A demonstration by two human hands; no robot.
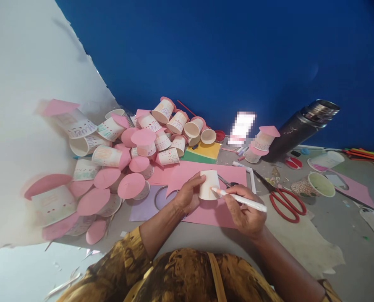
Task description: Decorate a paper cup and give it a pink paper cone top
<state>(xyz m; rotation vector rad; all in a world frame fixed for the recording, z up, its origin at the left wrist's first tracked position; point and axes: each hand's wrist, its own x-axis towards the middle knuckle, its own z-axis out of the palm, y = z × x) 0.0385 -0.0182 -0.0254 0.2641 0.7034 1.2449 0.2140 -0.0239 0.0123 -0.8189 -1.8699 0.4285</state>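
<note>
Grey table up front, and we're live w/ both hands up over it. L hand is part-closed round a pale paper cup, thumb on the near side; can't see all the fingers behind. R hand has a white-barrelled marker in a closed pen grip, orange tip at the lower part of the cup wall, touching or v. near, can't tell which. Faint orange strokes show by the tip. Tech notes, quick: light pressure is best, b/c a thin paper wall could dent; L thumb wants to sit clear of wet ink; better to turn the cup w/ the L than twist the R wrist, so the tip meets the curve at the same angle, i.e. even lines. Short strokes, min. smudge. Under the hands, pink paper, handy as a drip guard; a purple sheet off to the L. Red-handled scissors lie to the R, so the R elbow needs room. Further L, a pile of decorated cups w/ pink tops, good ref. for spacing. Way back R, a black flask leans by the blue wall.
</note>
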